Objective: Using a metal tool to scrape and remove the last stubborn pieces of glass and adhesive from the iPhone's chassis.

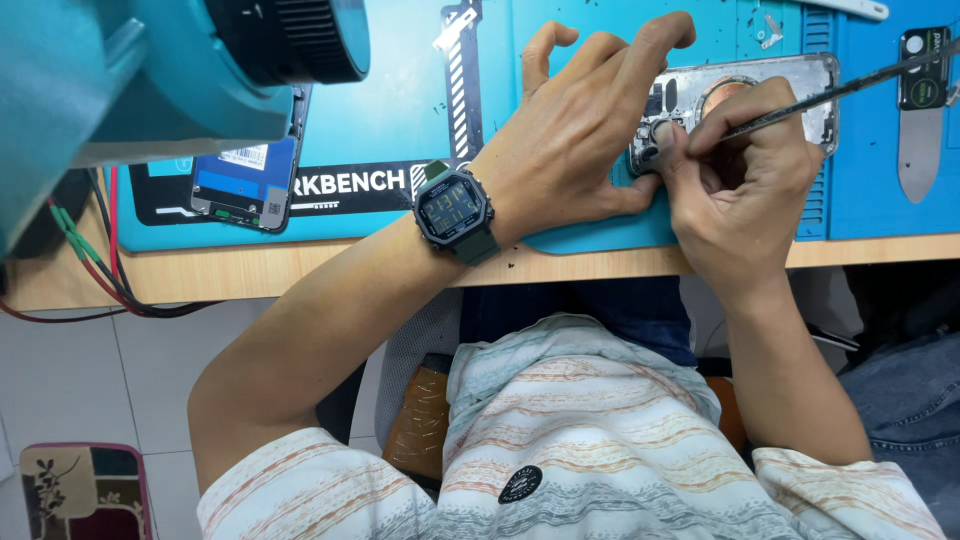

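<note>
An opened phone housing (790, 85), a silvery frame with bare insides, lies on a blue work mat (400, 100). My left hand (580, 130) presses its thumb and a fingertip on the housing's left end, other fingers raised. A dark digital wristwatch (453, 211) sits on that wrist. My right hand (745, 185) grips a thin dark metal tool (850, 88), its tip hidden among my fingers at the housing's near left corner.
A teal microscope or lamp head (150, 70) hangs over the mat's left. Under it lies a phone part with a blue panel (245, 180). Red and green wires (90, 260) run off the wooden table edge (300, 272). A small dark part (923, 70) lies far right.
</note>
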